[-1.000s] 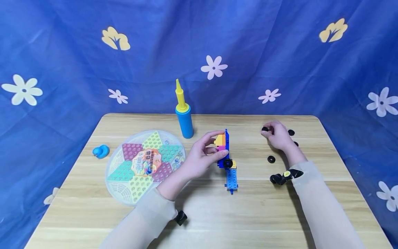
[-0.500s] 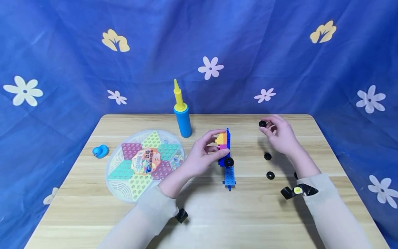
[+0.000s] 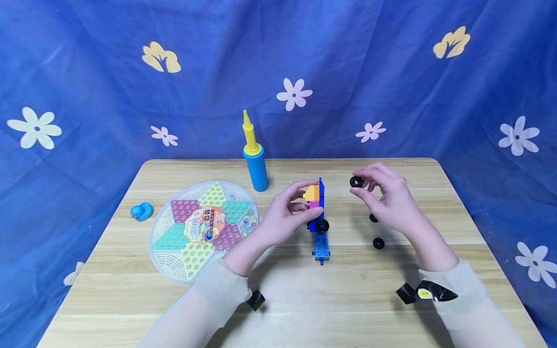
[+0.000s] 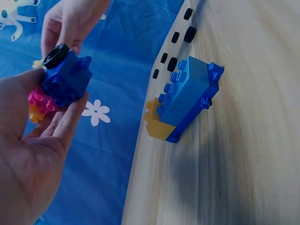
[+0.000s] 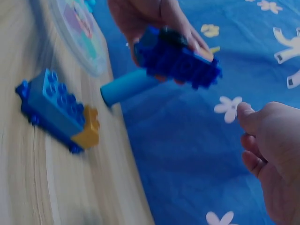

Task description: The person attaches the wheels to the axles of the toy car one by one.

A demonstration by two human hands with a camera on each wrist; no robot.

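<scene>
My left hand (image 3: 283, 217) holds a toy block car (image 4: 70, 79) tipped on end above the table. The car has a blue base with pink and orange bricks, and a black wheel (image 3: 322, 225) sits at its lower end. To its right, my right hand (image 3: 387, 195) pinches another black wheel (image 3: 357, 181) between thumb and fingers, apart from the car. In the right wrist view, the wheel in the right hand (image 5: 276, 145) is hidden. Below the held car, a second blue block car (image 4: 183, 98) with a yellow brick stands on the table, no wheels visible on it.
Loose black wheels (image 3: 378, 243) lie on the right of the table, partly under the right arm. A blue and yellow hand pump (image 3: 256, 169) stands at the back. A round Chinese checkers board (image 3: 156, 263) and a blue rubber duck (image 3: 141, 211) lie to the left.
My right hand has lifted a wheel off the back right of the table and brought it left, closer to the car. My left hand stays nearly still with the car.
</scene>
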